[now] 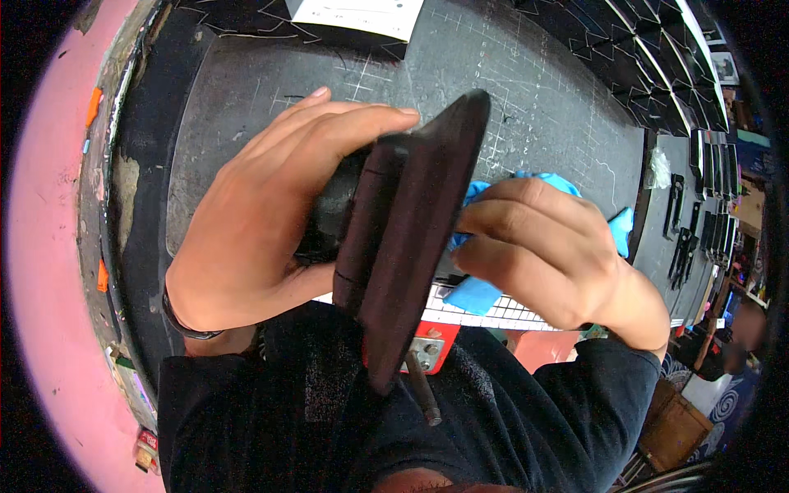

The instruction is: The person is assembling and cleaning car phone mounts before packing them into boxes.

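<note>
A dark, stepped piece with a wide flared rim (411, 238), shaped somewhat like a hat, is tilted on edge in front of my chest. My left hand (267, 197) grips its narrower end, fingers over the top and thumb below. My right hand (542, 246) is closed on a bright blue cloth (472, 296), which it holds at the far right face of the rim. That face is turned away, so I cannot see how much of the cloth touches it.
Beneath my hands lies a grey worktop (526, 99) with white grid lines. Black boxes (633, 57) are stacked at the back right, and a white-topped box (362, 16) stands at the back. Small black parts (686, 238) lie on the right. A red clamp-like fitting (431, 349) sits near my chest.
</note>
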`<state>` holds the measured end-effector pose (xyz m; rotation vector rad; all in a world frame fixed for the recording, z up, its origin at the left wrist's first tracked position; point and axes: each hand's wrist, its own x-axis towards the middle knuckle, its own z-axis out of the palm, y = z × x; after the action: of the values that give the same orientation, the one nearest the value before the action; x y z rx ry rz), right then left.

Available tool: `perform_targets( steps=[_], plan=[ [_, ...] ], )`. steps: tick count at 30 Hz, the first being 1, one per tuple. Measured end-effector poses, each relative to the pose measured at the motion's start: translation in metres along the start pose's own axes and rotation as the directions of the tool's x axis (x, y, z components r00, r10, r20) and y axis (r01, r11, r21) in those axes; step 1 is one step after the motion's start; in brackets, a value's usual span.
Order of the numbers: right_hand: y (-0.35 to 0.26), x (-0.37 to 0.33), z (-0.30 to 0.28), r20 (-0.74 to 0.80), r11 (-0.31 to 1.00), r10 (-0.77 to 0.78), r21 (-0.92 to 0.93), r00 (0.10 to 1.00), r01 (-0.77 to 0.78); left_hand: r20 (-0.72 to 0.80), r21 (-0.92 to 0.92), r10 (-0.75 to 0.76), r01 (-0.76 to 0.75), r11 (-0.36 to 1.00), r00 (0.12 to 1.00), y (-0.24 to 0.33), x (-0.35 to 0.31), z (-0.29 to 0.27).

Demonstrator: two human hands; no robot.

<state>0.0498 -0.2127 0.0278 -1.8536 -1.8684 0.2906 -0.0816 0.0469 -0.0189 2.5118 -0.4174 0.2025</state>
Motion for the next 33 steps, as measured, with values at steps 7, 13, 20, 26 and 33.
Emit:
perform_targets(
  steps=[7,13,20,26,33],
  plan=[
    [0.008,0.004,0.011,-0.139,0.986,-0.108,-0.139,0.984,0.089,0.004,-0.126,-0.042,0.042,0.991,0.999,0.002,0.003,0.001],
    [0.040,-0.002,-0.010,-0.319,0.993,0.094,0.102,0.943,-0.064,-0.039,-0.170,-0.063,0.055,0.984,0.997,-0.001,-0.005,-0.003],
    [0.039,-0.026,-0.077,-0.039,0.820,0.267,-0.515,0.963,-0.248,-0.087,-0.219,0.013,-0.032,0.975,0.996,-0.001,-0.004,-0.001],
    [-0.017,0.006,-0.057,-0.291,0.950,-0.082,-0.311,0.953,-0.013,-0.062,-0.203,0.030,-0.042,0.978,0.998,0.000,0.001,-0.002],
    [0.008,0.037,-0.012,-0.360,0.965,-0.246,-0.174,0.900,0.194,-0.049,-0.337,-0.100,0.078,0.938,0.994,0.000,-0.006,0.003]
  ],
)
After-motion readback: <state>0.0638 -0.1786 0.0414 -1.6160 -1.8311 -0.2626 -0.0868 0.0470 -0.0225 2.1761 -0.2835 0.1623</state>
